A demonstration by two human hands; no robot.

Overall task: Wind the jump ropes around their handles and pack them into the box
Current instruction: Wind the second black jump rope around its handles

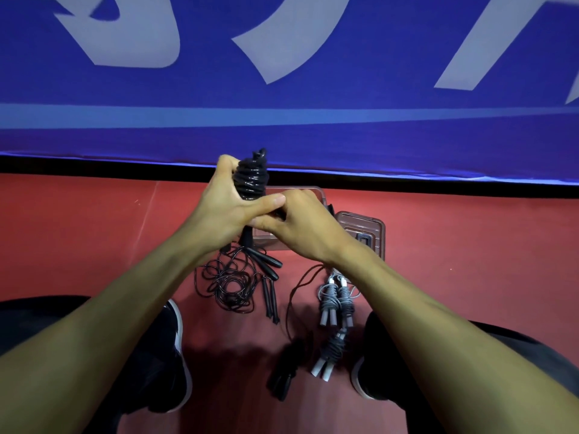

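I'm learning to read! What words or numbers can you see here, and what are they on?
Blue banner: big pale letter shapes, cut off at the top of the picture and blurred, so no word can be read.
Box lid: raised shapes, no readable label.
Black wound rope gripped by the left hand and right hand: no writing visible.
Grey ropes on the floor: no writing visible.

We can read no text: the blue banner (313,89) carries large pale strokes, cropped and blurred beyond making out.
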